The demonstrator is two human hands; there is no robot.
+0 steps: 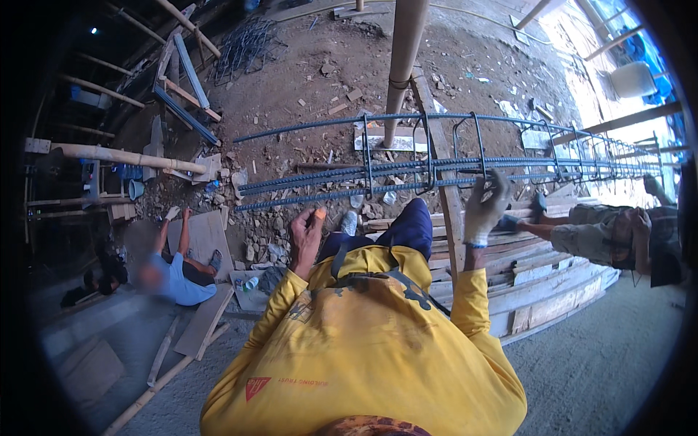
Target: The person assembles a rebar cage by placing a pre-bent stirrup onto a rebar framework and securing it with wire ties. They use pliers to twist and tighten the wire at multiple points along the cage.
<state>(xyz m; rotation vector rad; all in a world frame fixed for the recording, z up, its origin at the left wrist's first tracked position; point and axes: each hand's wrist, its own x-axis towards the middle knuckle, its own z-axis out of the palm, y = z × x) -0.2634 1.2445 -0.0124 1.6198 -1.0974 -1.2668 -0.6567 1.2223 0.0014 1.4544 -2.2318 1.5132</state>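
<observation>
In front of me a long rebar cage [327, 192] runs from left to right, with several ribbed bars and square stirrups [429, 156] around them. My right hand [486, 211], in a pale work glove, is at the lower bars beside a stirrup. Its fingers are bent together around a thin dark tool [469, 172], whose shape is mostly hidden. Bare and close to my body, my left hand [306, 236] is just below the bars' left part, apart from them. Its fingers are curled, with something orange at one fingertip; whether it grips anything small is unclear.
An upright bamboo pole [404, 65] and a slanted wooden board [445, 218] stand by the cage. Stacked planks [538, 291] lie at right. One person [185, 276] sits at left; another [596, 232] is at right. Rubble [313, 94] covers the dirt beyond.
</observation>
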